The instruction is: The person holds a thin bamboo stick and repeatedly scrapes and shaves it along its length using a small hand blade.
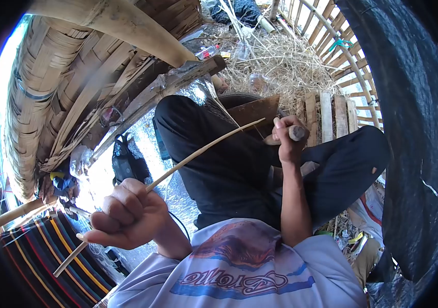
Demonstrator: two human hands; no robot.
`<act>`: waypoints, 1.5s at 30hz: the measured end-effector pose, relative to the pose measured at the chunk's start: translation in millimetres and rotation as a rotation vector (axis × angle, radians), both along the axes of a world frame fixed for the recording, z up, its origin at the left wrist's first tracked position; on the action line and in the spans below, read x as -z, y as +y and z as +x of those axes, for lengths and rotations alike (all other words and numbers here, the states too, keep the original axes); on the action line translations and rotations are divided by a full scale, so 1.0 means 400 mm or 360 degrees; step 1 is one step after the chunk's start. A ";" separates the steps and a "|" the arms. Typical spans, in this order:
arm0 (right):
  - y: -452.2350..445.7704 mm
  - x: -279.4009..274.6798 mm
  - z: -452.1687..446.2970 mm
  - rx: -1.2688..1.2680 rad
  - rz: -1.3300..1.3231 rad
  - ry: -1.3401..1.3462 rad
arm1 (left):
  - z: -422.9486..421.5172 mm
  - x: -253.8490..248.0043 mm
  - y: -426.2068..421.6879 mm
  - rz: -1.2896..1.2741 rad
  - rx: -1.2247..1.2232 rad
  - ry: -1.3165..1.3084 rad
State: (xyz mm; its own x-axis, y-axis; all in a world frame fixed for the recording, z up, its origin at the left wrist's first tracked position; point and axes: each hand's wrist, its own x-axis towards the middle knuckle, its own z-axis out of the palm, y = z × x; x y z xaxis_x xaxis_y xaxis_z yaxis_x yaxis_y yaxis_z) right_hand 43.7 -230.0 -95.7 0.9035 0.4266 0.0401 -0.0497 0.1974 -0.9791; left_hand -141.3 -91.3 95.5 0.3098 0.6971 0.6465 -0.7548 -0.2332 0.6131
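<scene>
My left hand (129,213) is closed around a thin, slightly curved wooden stick (193,155), whose thicker end sticks out below the fist at the lower left. The stick's thin tip rises toward the right, close to my right hand (289,138). That hand is closed on the wooden handle (296,133) of a tool. The tool's far part is partly hidden by the fingers. Behind the stick's tip, a brown wooden board (255,113) lies beyond my crossed legs.
Woven bamboo panels (70,77) and a thick bamboo pole (121,25) stand at the left. Straw (291,61) and wooden slats (326,117) lie ahead. A black bag (128,160) sits left of my legs, a striped cloth (55,259) lower left. Dark sheeting (419,154) hangs right.
</scene>
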 end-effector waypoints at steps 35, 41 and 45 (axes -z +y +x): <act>0.007 0.053 0.039 0.0398 0.0412 0.0200 | -0.025 0.015 0.014 -0.0267 -0.0314 0.0026; 0.006 0.059 0.013 0.0249 0.0047 -0.0103 | -0.009 0.017 -0.007 -0.0092 -0.0185 -0.0006; 0.044 0.069 -0.052 0.0032 -0.0254 -0.0527 | -0.001 0.010 -0.033 0.0019 -0.0140 0.0047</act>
